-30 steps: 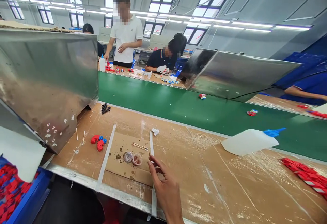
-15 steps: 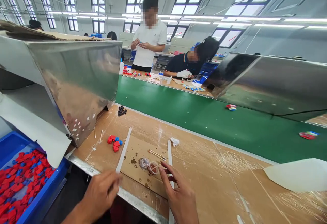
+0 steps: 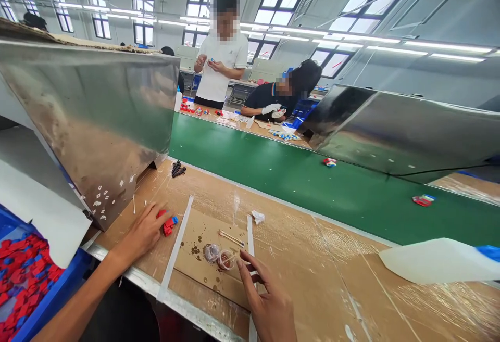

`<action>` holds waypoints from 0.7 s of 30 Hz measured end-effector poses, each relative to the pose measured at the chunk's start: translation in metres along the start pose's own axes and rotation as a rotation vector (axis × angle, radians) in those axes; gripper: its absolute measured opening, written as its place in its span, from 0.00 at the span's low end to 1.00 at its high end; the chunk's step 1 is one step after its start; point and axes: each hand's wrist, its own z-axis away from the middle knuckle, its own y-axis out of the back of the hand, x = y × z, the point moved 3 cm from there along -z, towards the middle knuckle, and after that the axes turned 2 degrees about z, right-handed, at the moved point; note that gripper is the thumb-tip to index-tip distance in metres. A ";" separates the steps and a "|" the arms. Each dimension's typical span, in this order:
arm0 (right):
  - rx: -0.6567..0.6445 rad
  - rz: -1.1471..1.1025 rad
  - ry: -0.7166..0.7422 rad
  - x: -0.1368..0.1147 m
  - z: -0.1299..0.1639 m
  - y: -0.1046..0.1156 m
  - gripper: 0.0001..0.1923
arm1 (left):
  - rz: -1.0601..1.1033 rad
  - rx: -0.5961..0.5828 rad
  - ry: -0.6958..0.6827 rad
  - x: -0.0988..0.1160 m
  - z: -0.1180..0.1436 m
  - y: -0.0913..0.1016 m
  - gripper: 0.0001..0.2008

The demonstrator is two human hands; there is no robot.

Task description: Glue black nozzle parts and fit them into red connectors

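Observation:
My left hand [image 3: 142, 233] lies on the cardboard-covered bench [image 3: 312, 279], its fingers over a small pile of red and blue plastic parts [image 3: 169, 224]; whether it grips one I cannot tell. My right hand [image 3: 267, 303] rests near the front edge and pinches a thin wooden stick [image 3: 230, 258] whose tip sits in one of two small clear cups [image 3: 219, 256]. Two more sticks [image 3: 231, 238] lie just behind the cups. A crumpled white scrap [image 3: 257, 216] lies further back.
A steel hood [image 3: 89, 118] stands at the left, above a blue bin of red parts [image 3: 19, 279]. A green conveyor belt [image 3: 292, 175] carries small assembled pieces [image 3: 330, 162]. A white squeeze bottle [image 3: 441, 261] lies at the right. Two people work across the belt.
My left hand has come into view from below and moved forward onto the red and blue parts. My right hand stays by the cups with the stick. The view has shifted left.

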 end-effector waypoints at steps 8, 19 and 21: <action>0.009 -0.028 -0.009 -0.002 -0.003 -0.011 0.19 | -0.098 -0.033 0.069 0.025 0.006 -0.005 0.18; 0.043 -0.018 0.146 -0.015 0.002 -0.012 0.10 | -0.216 -0.054 0.110 0.033 0.004 -0.016 0.18; 0.037 -0.019 0.175 -0.017 0.003 -0.011 0.09 | -0.224 -0.067 0.101 0.031 0.000 -0.016 0.19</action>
